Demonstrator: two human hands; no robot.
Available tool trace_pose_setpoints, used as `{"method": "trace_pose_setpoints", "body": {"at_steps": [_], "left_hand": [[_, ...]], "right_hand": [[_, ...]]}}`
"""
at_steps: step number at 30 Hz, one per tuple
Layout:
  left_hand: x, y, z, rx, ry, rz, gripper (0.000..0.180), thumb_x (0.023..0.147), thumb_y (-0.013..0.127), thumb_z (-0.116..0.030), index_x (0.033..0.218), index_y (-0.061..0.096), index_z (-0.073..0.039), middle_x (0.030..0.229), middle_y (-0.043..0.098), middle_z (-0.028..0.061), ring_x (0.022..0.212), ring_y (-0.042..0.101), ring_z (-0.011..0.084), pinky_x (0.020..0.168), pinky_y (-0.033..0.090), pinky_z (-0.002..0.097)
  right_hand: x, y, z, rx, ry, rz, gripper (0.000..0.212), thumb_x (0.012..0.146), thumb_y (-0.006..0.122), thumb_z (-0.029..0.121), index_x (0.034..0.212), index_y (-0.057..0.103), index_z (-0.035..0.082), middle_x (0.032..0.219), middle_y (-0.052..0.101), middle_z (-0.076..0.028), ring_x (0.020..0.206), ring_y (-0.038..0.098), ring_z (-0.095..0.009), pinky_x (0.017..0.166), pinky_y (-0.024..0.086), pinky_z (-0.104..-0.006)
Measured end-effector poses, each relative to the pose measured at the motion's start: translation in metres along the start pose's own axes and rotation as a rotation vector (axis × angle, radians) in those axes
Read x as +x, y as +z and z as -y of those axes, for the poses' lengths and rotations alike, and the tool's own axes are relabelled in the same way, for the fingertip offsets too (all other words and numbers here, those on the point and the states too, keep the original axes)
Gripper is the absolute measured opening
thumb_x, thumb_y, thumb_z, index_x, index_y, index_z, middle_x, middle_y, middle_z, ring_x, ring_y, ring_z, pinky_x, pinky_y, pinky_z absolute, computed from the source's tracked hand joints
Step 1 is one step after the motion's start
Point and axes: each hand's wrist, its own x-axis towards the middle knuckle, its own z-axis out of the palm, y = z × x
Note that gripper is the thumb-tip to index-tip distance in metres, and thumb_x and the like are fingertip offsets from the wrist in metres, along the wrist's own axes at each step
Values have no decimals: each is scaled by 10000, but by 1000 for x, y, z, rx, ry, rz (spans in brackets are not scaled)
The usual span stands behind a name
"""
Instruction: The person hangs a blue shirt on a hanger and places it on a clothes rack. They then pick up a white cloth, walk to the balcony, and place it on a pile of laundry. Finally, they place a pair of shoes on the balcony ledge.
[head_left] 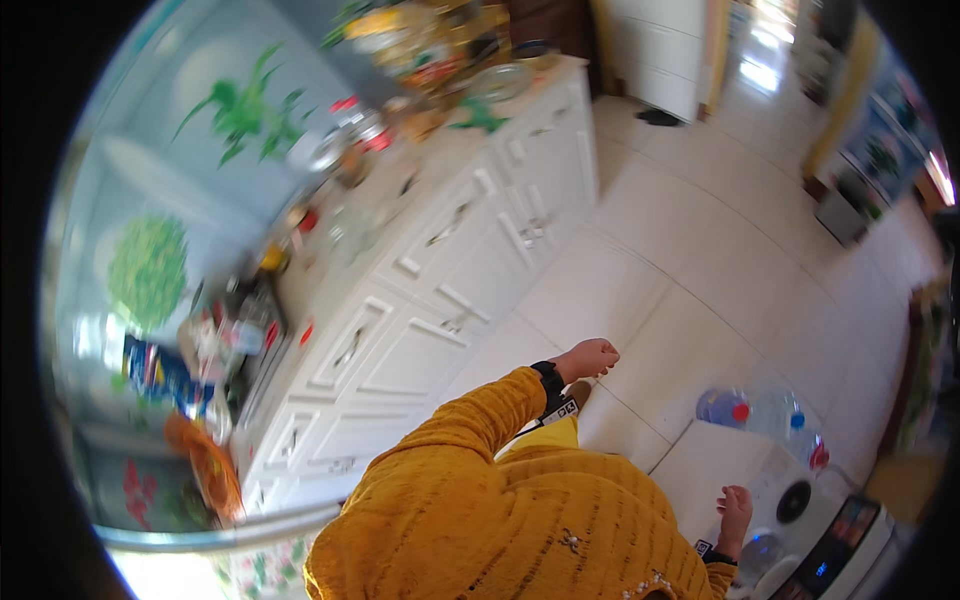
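My left hand is held out over the tiled floor, past the front of the white cabinet. Its fingers are curled in, and nothing shows in them. A black band circles that wrist, below a mustard-yellow knit sleeve. On the other side of my body, my right hand is in front of a white appliance with a lit display panel. Its fingers are bent inward too, with no object visible in them. Whether this hand touches the appliance is hard to tell.
A long white cabinet runs along the left, its top crowded with jars, a glass bowl and packets. Large clear bottles with red and blue caps stand beside the appliance. Pale floor tiles lead to a doorway. A grey bin stands at right.
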Motion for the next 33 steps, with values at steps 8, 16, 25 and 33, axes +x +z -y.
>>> {"method": "trace_pose_setpoints", "body": {"at_steps": [8,16,25,33], "left_hand": [[-60,-80,105,-384,-29,-278,360,947,596,-312,1177,607,-35,1015,659,68,859,624,160,731,535,311],[-86,-180,177,-254,-222,-92,337,955,571,-304,1197,605,-71,1002,668,47,863,624,148,755,504,305],[-68,-163,175,-102,-307,114,263,979,564,-241,1164,626,-66,1013,669,30,870,613,121,748,491,268],[-3,-51,185,95,-283,374,271,991,562,-256,1169,619,-60,1035,658,42,897,609,135,778,487,272]], "right_hand": [[75,69,83,-198,-89,185,161,933,638,189,1013,612,53,883,636,-32,700,576,-92,601,466,-232],[-49,185,34,-129,256,37,282,887,678,209,1072,614,5,869,634,-70,736,615,-145,627,503,-276],[-105,213,-64,409,542,-353,271,933,635,181,1159,523,82,976,592,-38,810,631,-169,672,537,-318],[-47,187,-161,823,334,-784,357,933,603,128,1266,489,68,1135,560,-56,1044,569,-213,760,510,-370]]}}
